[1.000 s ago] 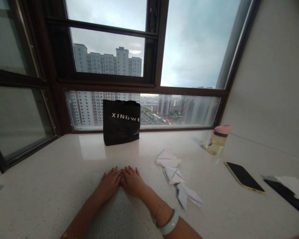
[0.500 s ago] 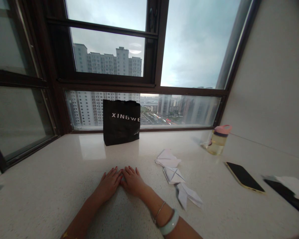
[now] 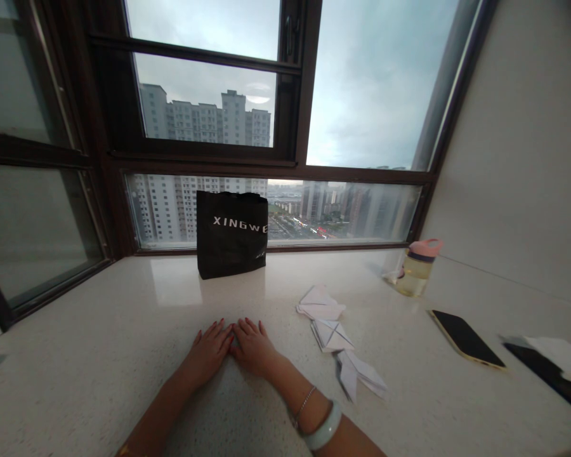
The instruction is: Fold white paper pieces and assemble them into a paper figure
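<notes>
My left hand point(image 3: 210, 349) lies flat on the speckled white counter point(image 3: 105, 362), fingers stretched out and holding nothing. Beside it my right hand point(image 3: 253, 346) rests palm down in the same way, and the fingers of the two hands touch. To the right of my right hand are three folded white paper pieces: a boat-like one point(image 3: 320, 303) farthest back, a square one with crossed creases point(image 3: 333, 334) in the middle, and one with pointed arms point(image 3: 359, 373) nearest me.
A black bag point(image 3: 232, 238) with white lettering stands by the window point(image 3: 200, 165). At right are a bottle with a pink lid point(image 3: 419, 270), a phone point(image 3: 467, 337), and a dark flat thing point(image 3: 542, 374) with white paper point(image 3: 564, 358) on it.
</notes>
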Tool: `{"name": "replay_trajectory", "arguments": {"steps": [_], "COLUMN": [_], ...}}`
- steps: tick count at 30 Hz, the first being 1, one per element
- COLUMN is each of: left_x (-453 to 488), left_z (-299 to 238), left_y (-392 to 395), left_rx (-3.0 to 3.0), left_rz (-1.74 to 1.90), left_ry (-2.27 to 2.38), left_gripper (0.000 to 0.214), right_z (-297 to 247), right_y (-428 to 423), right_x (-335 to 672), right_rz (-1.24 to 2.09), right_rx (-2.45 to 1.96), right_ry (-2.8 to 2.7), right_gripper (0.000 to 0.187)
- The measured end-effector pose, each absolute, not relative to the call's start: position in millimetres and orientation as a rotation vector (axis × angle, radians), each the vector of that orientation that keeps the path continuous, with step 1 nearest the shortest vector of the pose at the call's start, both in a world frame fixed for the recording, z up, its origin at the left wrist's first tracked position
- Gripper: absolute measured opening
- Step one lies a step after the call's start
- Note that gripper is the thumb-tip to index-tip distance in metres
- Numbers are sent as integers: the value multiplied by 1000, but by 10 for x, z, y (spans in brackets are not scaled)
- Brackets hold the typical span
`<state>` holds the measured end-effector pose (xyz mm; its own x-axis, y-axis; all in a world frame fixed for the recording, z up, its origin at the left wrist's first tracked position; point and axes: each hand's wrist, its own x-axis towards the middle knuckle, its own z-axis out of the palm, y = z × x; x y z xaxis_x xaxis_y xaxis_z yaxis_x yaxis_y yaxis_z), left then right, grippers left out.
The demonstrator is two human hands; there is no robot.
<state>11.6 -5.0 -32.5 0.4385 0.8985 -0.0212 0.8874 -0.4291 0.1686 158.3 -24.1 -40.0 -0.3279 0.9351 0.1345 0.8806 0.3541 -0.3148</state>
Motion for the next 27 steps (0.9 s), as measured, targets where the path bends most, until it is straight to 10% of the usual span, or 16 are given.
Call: {"name": "replay_trajectory", "arguments": {"steps": [27], "left_x": [113], "left_z": [-322], "left_y": [-54], "left_rx": [2507], "left_rz": [144], "left_ry": [1575], "left_gripper": [52], "right_z": [-391], "right_y": [-250], "right_x": [1579], "right_rz": [271], "right_rx": [-1603], "right_ry": [-2331], "right_gripper": [53]}}
